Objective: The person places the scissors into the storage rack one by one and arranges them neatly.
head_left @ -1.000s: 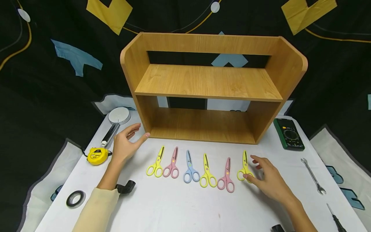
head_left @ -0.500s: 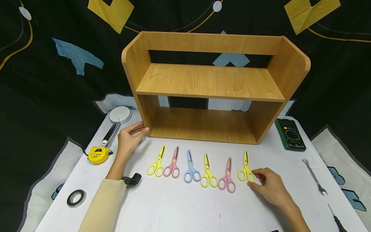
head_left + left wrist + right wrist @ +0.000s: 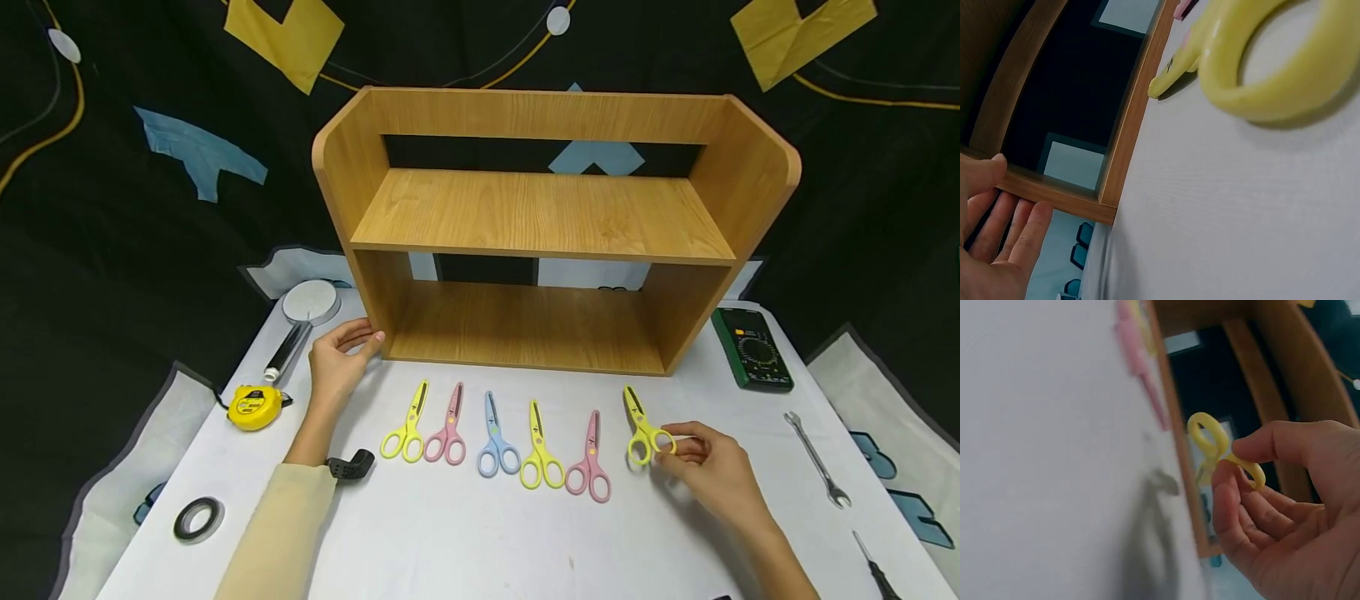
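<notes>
1. Moved in the last half second: yellow scissors (image 3: 642, 428), rings shifted rightward, tip swung leftward, apparently off the cloth (image 3: 465, 542), before the right end of the shelf (image 3: 540, 208).
2. Far left, hard shapes: black tape (image 3: 182, 523), rounded tape measure (image 3: 255, 407), flat-disced magnifier (image 3: 310, 300).
3. Left hand (image 3: 337, 358) lightly gripping the shelf at its left panel, thumb on the front edge, fingers along the outer face. Smooth wood grain, rounded upper corners; stiff, probably heaviest here.
4. Between hands: five more scissors (image 3: 494, 435), plastic-looking, flat, tips toward the shelf.
5. Right hand (image 3: 708, 467) pinching one ring of the yellow scissors between thumb and forefinger. Probably light, stiff, slightly slick, hardly fragile; best held near the pivot, to limit swinging.
6. Far right: boxy multimeter (image 3: 752, 350), shiny metal wrench (image 3: 817, 460), thin-shafted screwdriver (image 3: 883, 577).
</notes>
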Demonstrator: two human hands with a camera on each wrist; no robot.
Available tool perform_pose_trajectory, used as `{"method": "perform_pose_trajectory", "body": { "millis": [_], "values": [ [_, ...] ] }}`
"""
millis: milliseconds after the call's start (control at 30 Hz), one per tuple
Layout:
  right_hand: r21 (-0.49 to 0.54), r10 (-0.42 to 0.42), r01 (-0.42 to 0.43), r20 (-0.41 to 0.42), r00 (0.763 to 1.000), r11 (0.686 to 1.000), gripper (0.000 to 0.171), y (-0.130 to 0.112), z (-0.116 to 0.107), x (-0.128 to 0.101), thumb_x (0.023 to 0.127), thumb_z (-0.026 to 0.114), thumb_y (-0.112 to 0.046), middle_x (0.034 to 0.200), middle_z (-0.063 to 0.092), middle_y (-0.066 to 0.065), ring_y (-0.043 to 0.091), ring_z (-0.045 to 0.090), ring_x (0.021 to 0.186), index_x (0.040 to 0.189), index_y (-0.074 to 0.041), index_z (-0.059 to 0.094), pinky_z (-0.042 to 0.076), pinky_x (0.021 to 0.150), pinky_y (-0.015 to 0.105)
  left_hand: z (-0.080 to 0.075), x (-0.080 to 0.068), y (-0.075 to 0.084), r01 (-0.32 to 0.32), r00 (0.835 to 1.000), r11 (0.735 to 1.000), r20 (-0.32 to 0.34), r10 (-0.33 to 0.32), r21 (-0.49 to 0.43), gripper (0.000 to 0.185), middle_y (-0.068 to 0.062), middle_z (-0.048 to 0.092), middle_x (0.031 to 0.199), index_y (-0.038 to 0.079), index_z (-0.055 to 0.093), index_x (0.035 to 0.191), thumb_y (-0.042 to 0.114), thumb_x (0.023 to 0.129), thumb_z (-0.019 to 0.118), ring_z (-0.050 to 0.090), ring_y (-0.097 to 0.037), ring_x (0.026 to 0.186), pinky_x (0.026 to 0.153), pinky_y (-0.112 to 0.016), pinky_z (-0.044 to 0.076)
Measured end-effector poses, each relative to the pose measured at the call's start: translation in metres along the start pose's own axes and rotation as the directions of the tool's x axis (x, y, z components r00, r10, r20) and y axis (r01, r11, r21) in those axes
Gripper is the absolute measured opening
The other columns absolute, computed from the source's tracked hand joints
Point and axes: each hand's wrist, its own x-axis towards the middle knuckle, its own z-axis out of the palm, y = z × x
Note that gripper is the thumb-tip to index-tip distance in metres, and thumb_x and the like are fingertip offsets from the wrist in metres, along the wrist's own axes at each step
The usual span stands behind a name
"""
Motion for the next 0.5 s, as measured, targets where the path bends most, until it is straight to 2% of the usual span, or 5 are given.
{"method": "perform_pose_trajectory", "body": {
  "millis": [167,267,400,500],
  "values": [
    [0.126,-0.084,0.085,-0.017,0.996,0.988,0.042,-0.030,-0.013,-0.005,0.089,0.080,-0.010,0.091,0.078,0.004,0.006,0.072,0.078,0.127,0.000,0.066,0.059,0.068,0.019,0.001,0.000,-0.001,0.014,0.999,1.000,-0.033,-0.015,-0.028,0.035,-0.016,0.077,0.110,0.006,0.076,0.117,0.024,0.088,0.084,0.071,0.001,0.089,0.075,-0.009,0.056],
    [0.172,-0.173,0.172,-0.012,0.985,0.970,0.040,-0.056,-0.024,-0.008,0.091,0.079,-0.009,0.094,0.078,0.004,0.010,0.074,0.082,0.128,0.000,0.065,0.061,0.072,0.021,0.002,0.001,0.001,0.020,0.999,0.999,-0.048,-0.021,-0.031,0.034,-0.016,0.078,0.108,0.006,0.077,0.115,0.025,0.088,0.084,0.071,0.001,0.087,0.074,-0.010,0.057],
    [0.182,-0.308,0.307,-0.025,0.951,0.934,0.039,-0.097,-0.039,-0.005,0.093,0.077,-0.010,0.097,0.078,0.000,0.012,0.075,0.087,0.129,0.000,0.065,0.062,0.077,0.020,0.003,0.001,0.003,0.014,0.998,0.999,-0.060,-0.016,-0.037,0.032,-0.015,0.078,0.105,0.006,0.077,0.113,0.024,0.088,0.084,0.071,0.002,0.085,0.072,-0.011,0.058],
    [0.188,-0.379,0.378,-0.032,0.925,0.907,0.039,-0.132,-0.047,0.004,0.093,0.077,-0.013,0.099,0.077,-0.001,0.013,0.074,0.088,0.130,-0.003,0.066,0.062,0.078,0.020,0.004,0.001,0.005,0.007,0.998,0.999,-0.062,-0.010,-0.043,0.031,-0.015,0.078,0.104,0.005,0.077,0.112,0.023,0.088,0.084,0.071,0.002,0.084,0.072,-0.011,0.058]
  ]
}}
